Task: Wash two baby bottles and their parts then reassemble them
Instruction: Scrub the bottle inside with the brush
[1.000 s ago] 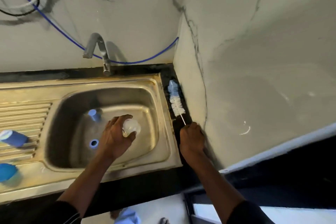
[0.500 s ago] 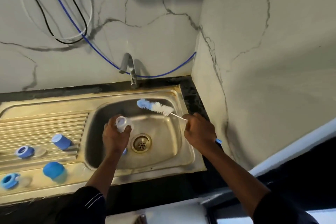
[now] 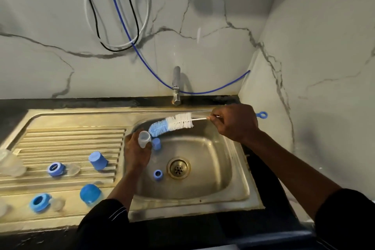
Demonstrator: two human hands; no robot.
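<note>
**Q:** ok you're standing right there, what's each hand got?

**A:** The left hand [image 3: 138,153] is over the left side of the sink basin [image 3: 223,168], fingers curled round a small clear bottle [image 3: 144,139] with its open mouth tipped up and to the right. The right hand [image 3: 235,124] is up by the back rim, fingers and thumb clamped on the thin white stem of the bottle brush [image 3: 172,125]. The brush's blue loop end [image 3: 261,115] pokes out past that hand toward the side wall. The bristles are white near the stem and blue at the tip. The blue tip sits right at the bottle's mouth, but I honestly can't tell if it's inside.

**Q:** and the rest of the bits?

**A:** There are two down in the basin. One small blue piece [image 3: 156,143] is just beside the bottle, and a second blue piece [image 3: 157,174] is just left of the drain [image 3: 178,168]. On the ribbed drainboard [image 3: 71,140] there's a blue cap [image 3: 97,160], plus a blue ring [image 3: 55,169] with a clear teat [image 3: 73,169] right against it. Nearer the front edge sit a rounder blue cap [image 3: 90,193] and a second blue ring [image 3: 39,202], with another clear teat [image 3: 57,204] beside it. There's a clear blurry thing [image 3: 10,164] at the far left edge that I can't make out. The tap [image 3: 176,85] stands behind the basin, and a blue hose [image 3: 121,18] runs down the marbled wall behind it.
</note>
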